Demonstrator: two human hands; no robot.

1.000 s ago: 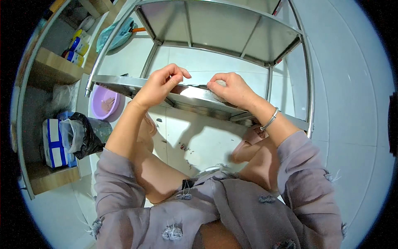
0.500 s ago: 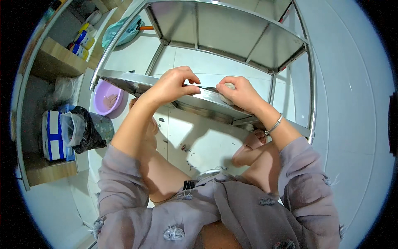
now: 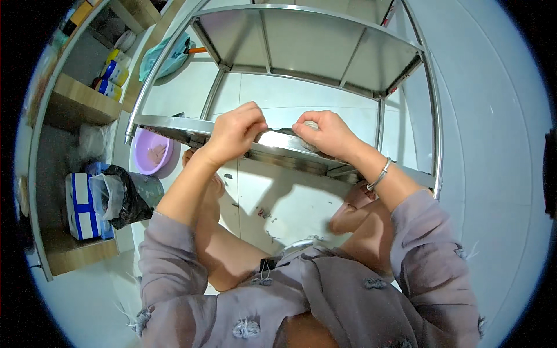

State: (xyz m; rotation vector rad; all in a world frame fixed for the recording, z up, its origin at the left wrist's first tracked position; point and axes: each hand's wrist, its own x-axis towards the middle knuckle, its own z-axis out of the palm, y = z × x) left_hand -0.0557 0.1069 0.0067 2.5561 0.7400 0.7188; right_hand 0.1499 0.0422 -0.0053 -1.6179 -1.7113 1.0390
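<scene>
Both my hands rest along the front edge of a stainless-steel shelf [image 3: 325, 152], part of a metal rack. My left hand [image 3: 237, 130] has its fingers pinched together at the edge; a dark strip [image 3: 283, 131] runs from near its fingertips to my right hand. Around a greyish-beige wad [image 3: 310, 125], perhaps a cloth or pad, the fingers of my right hand [image 3: 326, 134] are curled, with thumb and forefinger at the strip's other end. What is pinched on the left is mostly hidden.
The rack's upper shelf [image 3: 301, 49] stands beyond my hands. At left are a purple basin [image 3: 139, 153], a bin with a black bag [image 3: 130, 200] and an open cabinet [image 3: 81, 255]. Dark scraps [image 3: 264, 213] lie on the floor between my legs.
My left hand's fingers have gone from apart to pinched together at the shelf edge. My right hand has shifted slightly left. The view has tilted a little.
</scene>
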